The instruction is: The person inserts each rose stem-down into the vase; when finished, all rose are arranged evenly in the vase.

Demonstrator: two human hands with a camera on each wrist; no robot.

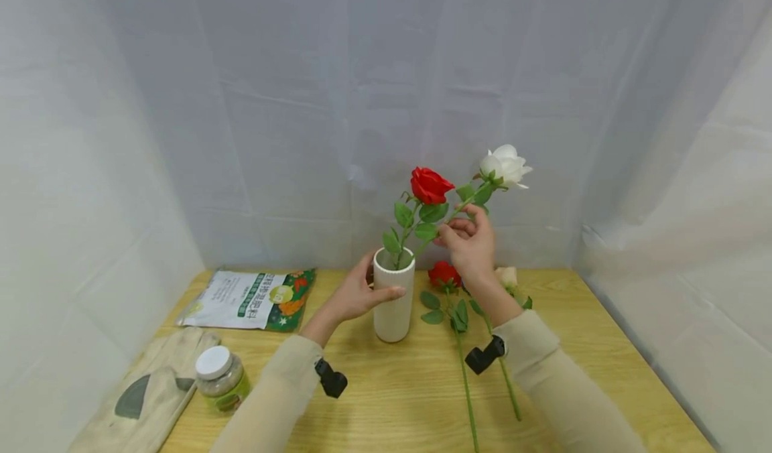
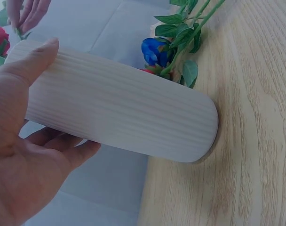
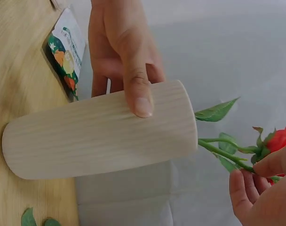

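A white ribbed vase (image 1: pixel 393 305) stands upright on the table. My left hand (image 1: pixel 362 292) grips it near the top, thumb across the front and fingers round the far side. A red rose (image 1: pixel 431 186) stands in the vase, leaning right. With thumb and fingertips my right hand (image 1: pixel 470 238) pinches the green stem of a white rose (image 1: pixel 506 166). That stem slants down to the vase mouth, and in the right wrist view its lower end passes inside the rim, where the vase (image 3: pixel 100 136) hides it.
Right of the vase lie another red rose (image 1: pixel 444 273), a blue rose (image 2: pixel 155 52) and a cream rose (image 1: pixel 508 277). On the left are a printed bag (image 1: pixel 247 300), a white-lidded jar (image 1: pixel 222 379) and pale fabric gloves (image 1: pixel 157 389). White sheeting (image 1: pixel 374 104) surrounds the wooden table (image 1: pixel 374 399).
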